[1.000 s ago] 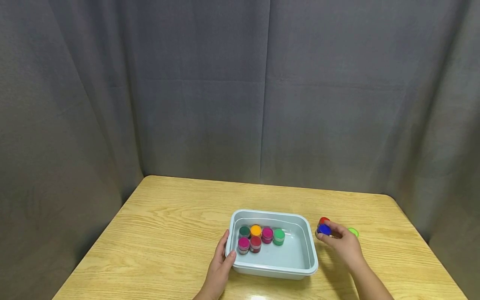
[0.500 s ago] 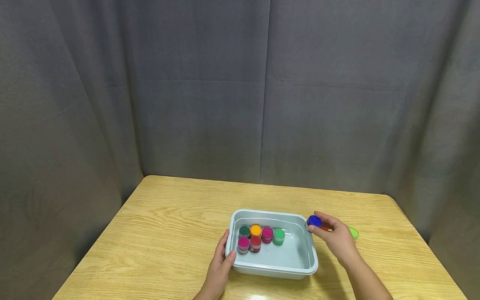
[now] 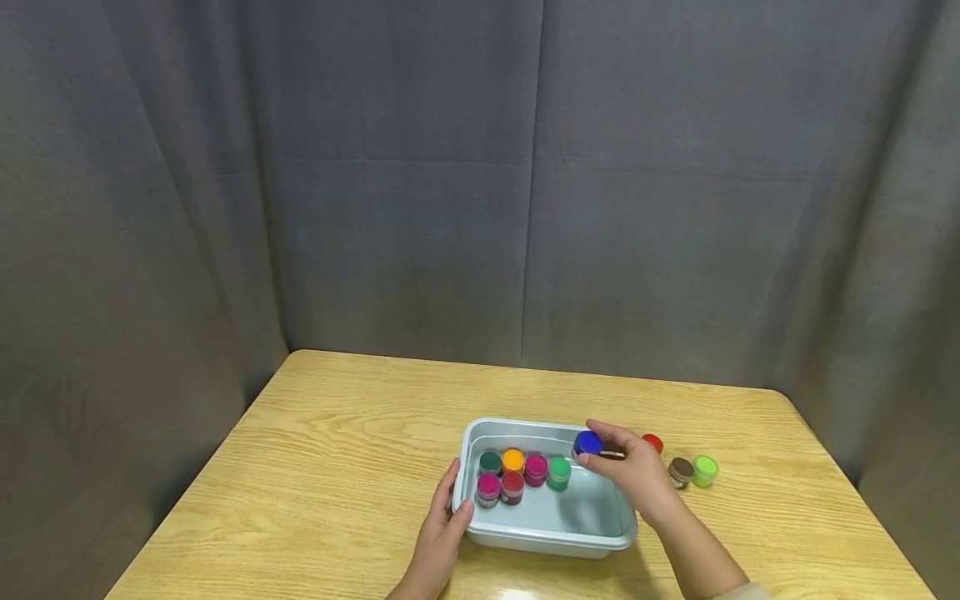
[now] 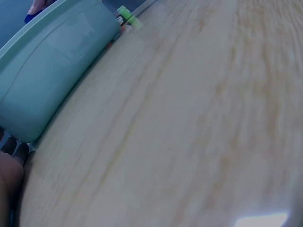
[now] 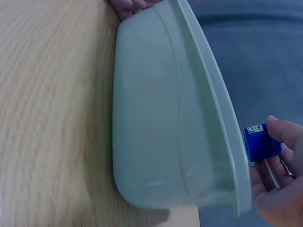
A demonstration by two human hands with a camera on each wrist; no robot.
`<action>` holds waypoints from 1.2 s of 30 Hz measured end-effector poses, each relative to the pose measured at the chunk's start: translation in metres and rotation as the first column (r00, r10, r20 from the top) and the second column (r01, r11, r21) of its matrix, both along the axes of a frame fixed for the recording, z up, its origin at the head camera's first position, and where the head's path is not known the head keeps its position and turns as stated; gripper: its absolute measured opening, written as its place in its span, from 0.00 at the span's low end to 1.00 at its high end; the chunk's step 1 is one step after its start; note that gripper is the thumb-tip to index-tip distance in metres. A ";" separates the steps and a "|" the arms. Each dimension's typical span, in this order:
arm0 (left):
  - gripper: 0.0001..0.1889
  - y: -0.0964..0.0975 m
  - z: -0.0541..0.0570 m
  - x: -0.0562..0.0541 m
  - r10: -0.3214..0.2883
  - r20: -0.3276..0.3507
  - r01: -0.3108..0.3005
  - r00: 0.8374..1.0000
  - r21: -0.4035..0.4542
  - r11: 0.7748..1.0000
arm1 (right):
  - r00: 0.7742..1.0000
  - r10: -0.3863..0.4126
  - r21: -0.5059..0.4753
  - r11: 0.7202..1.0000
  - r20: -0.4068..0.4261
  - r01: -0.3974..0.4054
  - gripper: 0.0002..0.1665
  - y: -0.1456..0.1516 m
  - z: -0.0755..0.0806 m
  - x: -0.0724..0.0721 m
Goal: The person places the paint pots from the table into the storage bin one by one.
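Observation:
A small paint jar with a blue lid (image 3: 588, 442) is pinched between the thumb and fingers of my right hand (image 3: 637, 477). It is held above the back right part of a pale blue plastic tub (image 3: 543, 542). In the right wrist view the blue jar (image 5: 262, 144) shows a small label, just beyond the tub's rim. My left hand (image 3: 437, 533) grips the tub's left front corner, thumb at the rim and fingers along the outer wall. Inside the tub, several jars stand grouped at the left: dark green, orange (image 3: 513, 460), magenta, red and green (image 3: 558, 472).
Right of the tub, on the wooden table (image 3: 337, 475), stand a red-lidded jar (image 3: 652, 443), a brown-lidded jar (image 3: 681, 472) and a lime green jar (image 3: 705, 470). Grey curtains (image 3: 405, 208) hang behind and at both sides of the table.
My right hand has lifted the blue jar from beside the red one and carried it left over the tub's rim. The brown jar has come into sight. My left hand stays put.

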State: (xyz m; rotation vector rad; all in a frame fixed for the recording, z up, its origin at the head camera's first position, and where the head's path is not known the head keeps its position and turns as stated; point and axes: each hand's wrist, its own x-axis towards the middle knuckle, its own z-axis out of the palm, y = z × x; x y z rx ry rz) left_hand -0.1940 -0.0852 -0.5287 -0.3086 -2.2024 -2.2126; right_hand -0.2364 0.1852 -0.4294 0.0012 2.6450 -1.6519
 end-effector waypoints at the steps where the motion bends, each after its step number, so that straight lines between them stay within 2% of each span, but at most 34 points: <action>1: 0.32 0.000 0.000 0.000 0.001 -0.003 -0.001 1.000 -0.001 1.000 | 1.000 0.003 -0.010 1.000 0.008 -0.003 0.34 -0.003 -0.001 -0.001; 6: 0.32 0.000 -0.001 0.000 0.007 0.004 -0.007 1.000 -0.008 1.000 | 1.000 0.014 -0.036 0.999 0.028 -0.013 0.31 -0.016 -0.006 -0.002; 14: 0.32 0.001 -0.001 -0.001 0.016 -0.002 -0.016 1.000 -0.022 1.000 | 0.998 0.019 -0.012 1.000 0.064 -0.018 0.28 -0.030 -0.017 -0.006; 23: 0.32 0.001 -0.003 0.000 0.007 0.009 -0.007 1.000 -0.010 1.000 | 0.993 0.081 -0.047 0.996 0.083 -0.077 0.28 -0.041 -0.028 -0.008; 29: 0.32 0.000 -0.001 0.000 0.006 0.006 -0.006 1.000 0.001 1.000 | 0.992 0.088 -0.019 0.996 0.088 -0.087 0.26 -0.046 -0.033 -0.010; 36: 0.32 0.000 0.001 0.000 0.001 0.002 -0.001 1.000 0.008 1.000 | 0.991 0.099 0.077 0.991 0.092 -0.106 0.24 -0.052 -0.037 -0.011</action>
